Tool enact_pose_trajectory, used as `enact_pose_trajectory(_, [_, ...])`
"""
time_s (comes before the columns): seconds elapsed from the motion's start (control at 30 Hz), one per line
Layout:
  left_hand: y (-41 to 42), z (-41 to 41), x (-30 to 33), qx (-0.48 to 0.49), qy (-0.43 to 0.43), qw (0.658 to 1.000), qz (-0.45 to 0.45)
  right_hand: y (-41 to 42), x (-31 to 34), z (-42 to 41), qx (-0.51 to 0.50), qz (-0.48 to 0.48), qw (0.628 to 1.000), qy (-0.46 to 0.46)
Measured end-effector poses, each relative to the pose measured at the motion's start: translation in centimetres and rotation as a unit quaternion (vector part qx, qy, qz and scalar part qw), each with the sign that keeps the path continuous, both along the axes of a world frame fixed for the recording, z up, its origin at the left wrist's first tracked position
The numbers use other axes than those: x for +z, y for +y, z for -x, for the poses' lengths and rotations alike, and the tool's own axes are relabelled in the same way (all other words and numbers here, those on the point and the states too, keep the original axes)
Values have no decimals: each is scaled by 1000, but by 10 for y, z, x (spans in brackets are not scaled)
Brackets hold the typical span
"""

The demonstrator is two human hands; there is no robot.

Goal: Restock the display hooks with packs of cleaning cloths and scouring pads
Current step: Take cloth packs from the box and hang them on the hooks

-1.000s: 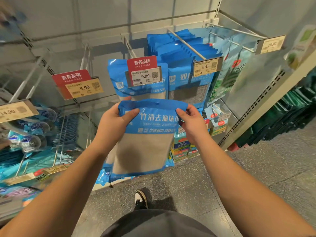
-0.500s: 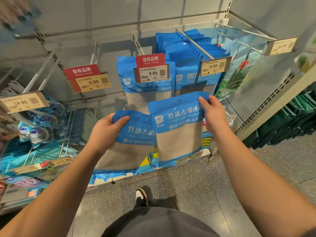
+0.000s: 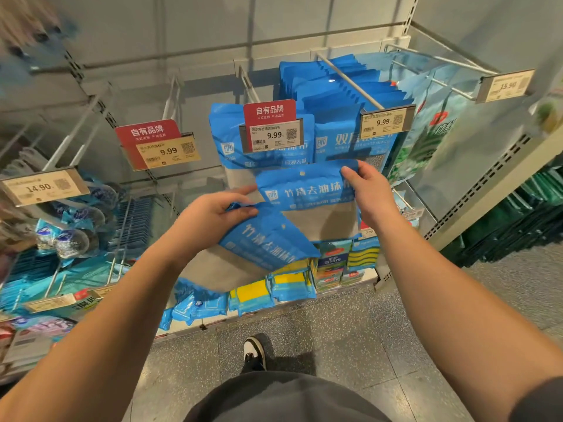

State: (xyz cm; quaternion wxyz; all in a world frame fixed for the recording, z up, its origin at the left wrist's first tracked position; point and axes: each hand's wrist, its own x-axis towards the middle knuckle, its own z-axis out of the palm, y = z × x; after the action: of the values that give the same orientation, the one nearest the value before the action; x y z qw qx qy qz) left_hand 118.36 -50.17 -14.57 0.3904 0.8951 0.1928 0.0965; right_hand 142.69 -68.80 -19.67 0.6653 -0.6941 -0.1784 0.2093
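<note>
My right hand [image 3: 370,194] pinches the top right corner of a blue-topped cloth pack [image 3: 307,197], held upright just below the middle display hook [image 3: 248,82] and its red 9.99 price tag [image 3: 271,126]. One matching pack [image 3: 227,132] hangs on that hook behind the tag. My left hand [image 3: 213,217] grips the top of a second blue cloth pack [image 3: 259,245], tilted down and to the left, partly under the first. The hook to the right [image 3: 344,76] carries several blue packs [image 3: 332,89].
An empty hook with a red 9.99 tag [image 3: 158,144] stands to the left, and a 14.90 tag [image 3: 39,187] further left above scouring items [image 3: 67,242]. Green packs [image 3: 426,138] hang far right under a 15.90 tag [image 3: 507,85]. Low shelf holds yellow-blue sponge packs [image 3: 274,287]. My shoe [image 3: 254,353] is on the floor.
The two packs came apart: my right hand lifted one up toward the middle hook, while my left hand kept the other lower and tilted it leftward.
</note>
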Motion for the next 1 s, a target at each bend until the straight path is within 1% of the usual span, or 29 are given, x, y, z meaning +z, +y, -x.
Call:
enact_pose_trajectory(0.17, [4,-33,13,20,-21,997,-75,25,15,3,26,-14,1000,-3])
enact_pose_trajectory(0.27, [0,-31,20,12,-74,992,-106,34,21,4,28,-27,999,10])
enact_pose_trajectory(0.33, [0,-28,24,11,-108,988,-113,39,24,3,35,-38,998,21])
enact_pose_trajectory(0.43, [3,-29,34,18,-132,986,-103,46,26,1,40,-41,998,26])
enact_pose_trajectory(0.63, [8,-29,41,6,-131,984,-117,61,36,3,51,-93,993,52])
enact_pose_trajectory(0.8, [8,-29,42,9,-128,985,-118,73,38,1,39,-37,998,14])
enact_pose_trajectory(0.9, [7,-29,44,15,-118,988,-103,79,33,-4,27,-19,999,10])
enact_pose_trajectory(1.0, [7,-29,45,15,-113,989,-98,84,33,-5,14,-23,1000,14])
